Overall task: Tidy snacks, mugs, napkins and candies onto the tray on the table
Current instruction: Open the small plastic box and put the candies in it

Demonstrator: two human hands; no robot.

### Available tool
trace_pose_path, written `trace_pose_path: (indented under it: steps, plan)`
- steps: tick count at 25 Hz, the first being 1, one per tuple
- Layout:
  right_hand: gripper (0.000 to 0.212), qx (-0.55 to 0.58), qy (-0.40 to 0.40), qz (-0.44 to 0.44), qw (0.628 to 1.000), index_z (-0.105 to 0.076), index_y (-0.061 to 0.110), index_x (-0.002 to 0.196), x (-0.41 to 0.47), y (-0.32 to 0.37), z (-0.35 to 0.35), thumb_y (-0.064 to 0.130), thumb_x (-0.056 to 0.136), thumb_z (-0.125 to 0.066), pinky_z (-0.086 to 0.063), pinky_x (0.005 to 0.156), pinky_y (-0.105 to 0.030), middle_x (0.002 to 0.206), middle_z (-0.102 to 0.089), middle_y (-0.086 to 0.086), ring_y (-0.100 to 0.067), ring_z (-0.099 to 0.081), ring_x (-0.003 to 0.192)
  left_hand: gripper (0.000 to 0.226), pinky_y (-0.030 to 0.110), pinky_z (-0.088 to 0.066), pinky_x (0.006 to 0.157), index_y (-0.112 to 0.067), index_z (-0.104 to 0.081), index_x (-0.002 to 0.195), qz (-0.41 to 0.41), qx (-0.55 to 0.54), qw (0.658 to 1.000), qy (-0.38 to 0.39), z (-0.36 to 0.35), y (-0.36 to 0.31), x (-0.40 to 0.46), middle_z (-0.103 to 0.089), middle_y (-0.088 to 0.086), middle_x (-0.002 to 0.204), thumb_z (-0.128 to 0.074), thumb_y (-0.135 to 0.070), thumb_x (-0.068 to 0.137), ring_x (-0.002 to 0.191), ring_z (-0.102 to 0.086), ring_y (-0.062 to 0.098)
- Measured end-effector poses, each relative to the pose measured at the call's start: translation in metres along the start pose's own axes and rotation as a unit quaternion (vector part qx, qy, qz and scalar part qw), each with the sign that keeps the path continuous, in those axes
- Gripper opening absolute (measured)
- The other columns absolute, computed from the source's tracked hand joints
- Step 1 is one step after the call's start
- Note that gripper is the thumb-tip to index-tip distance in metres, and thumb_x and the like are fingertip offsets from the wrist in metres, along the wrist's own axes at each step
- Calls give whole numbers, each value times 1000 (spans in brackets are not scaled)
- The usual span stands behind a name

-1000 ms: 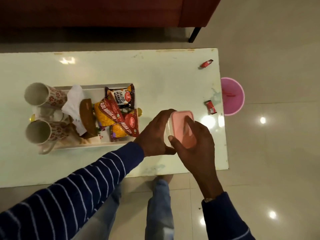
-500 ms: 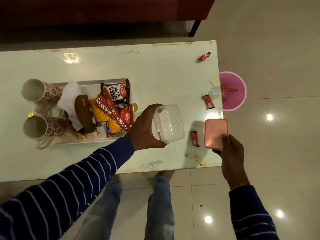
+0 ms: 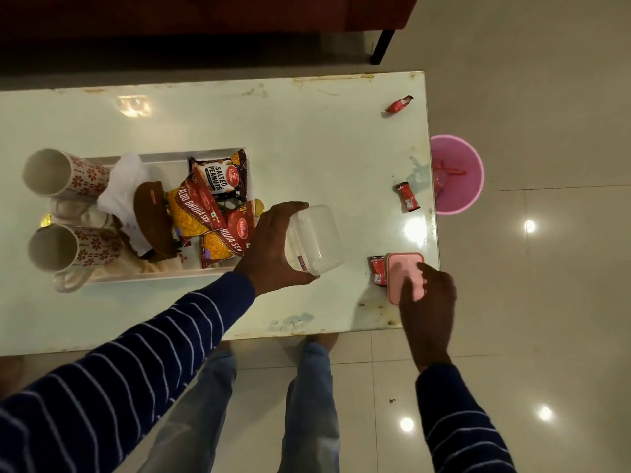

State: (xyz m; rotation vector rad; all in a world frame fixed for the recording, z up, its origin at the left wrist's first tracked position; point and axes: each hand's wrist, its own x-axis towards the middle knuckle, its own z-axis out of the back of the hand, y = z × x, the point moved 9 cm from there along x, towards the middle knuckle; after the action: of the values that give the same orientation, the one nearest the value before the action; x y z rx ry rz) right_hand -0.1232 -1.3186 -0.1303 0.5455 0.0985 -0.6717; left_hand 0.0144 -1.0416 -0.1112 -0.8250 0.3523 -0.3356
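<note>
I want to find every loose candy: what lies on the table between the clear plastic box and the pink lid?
In the head view, one small red wrapped candy lies between the clear plastic box and the flat pink lid, right beside the lid's edge; otherwise bare pale tabletop.

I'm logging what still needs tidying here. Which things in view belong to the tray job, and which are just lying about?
Job:
tray
mugs
napkin
snack packets
red candies, loose on the table
clear box in left hand
pink lid under right hand

Lying about:
pink bucket
</note>
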Motion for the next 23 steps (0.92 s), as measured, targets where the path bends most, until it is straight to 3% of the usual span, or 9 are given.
trace_pose_path:
  steps: [3,6,10,13,15,17,20,23]
  plan:
    - [38,-8,84,85,993,-55,23,131,-8,41,-36,23,94,-64,-53,86,-31,123,-62,-1,-20,-58,110,116,24,-33,102,-24,-33,141,11,8,1000,-12,1,0,2,-43,-1,140,-94,-46,45,123,-36,6]
    - [41,-87,105,147,980,-58,18,129,-8,59,-62,14,89,-69,-60,81,-38,123,-63,-5,-25,-61,106,118,14,-32,101,-23,-32,142,29,-11,1000,-2,-4,9,2,-37,-11,137,-96,-44,46,124,-36,3]
    - [29,-95,108,135,980,-63,16,120,-2,54,-71,10,92,-65,-61,76,-36,116,-63,-9,-26,-63,100,117,14,-37,99,-20,-33,141,49,-33,998,1,-10,19,2,-38,-7,138,-96,-42,46,123,-39,4]
    - [32,-92,131,114,980,-58,15,123,2,56,-73,5,93,-59,-60,78,-35,112,-61,-9,-25,-62,98,117,7,-36,98,-23,-31,141,52,-39,998,4,-13,20,2,-33,-14,137,-97,-41,46,123,-37,-5]
    - [33,-40,126,75,988,-55,17,122,10,60,-63,2,92,-56,-59,75,-32,103,-63,-6,-23,-63,92,117,3,-34,98,-22,-31,141,55,-38,998,2,-14,20,3,-32,-15,136,-97,-39,46,124,-34,-9]
    - [32,62,78,20,995,-56,21,115,19,66,-39,2,90,-59,-55,69,-19,93,-63,1,-16,-65,84,116,9,-36,101,-19,-31,142,56,-30,998,-1,-15,21,3,-35,-7,139,-97,-35,47,124,-35,-5]
    - [32,193,18,61,979,-52,32,107,17,109,-4,9,87,-64,-45,59,-4,92,-63,9,-4,-64,78,114,27,-42,104,-14,-32,142,51,-16,999,-1,-17,19,5,-38,4,141,-96,-32,50,126,-37,7]
    - [27,232,63,115,964,-52,31,118,0,153,-10,25,94,-64,-47,63,-4,101,-64,12,2,-63,81,111,33,-42,103,-10,-34,142,45,0,999,1,-21,13,7,-43,10,140,-96,-34,53,125,-37,11]
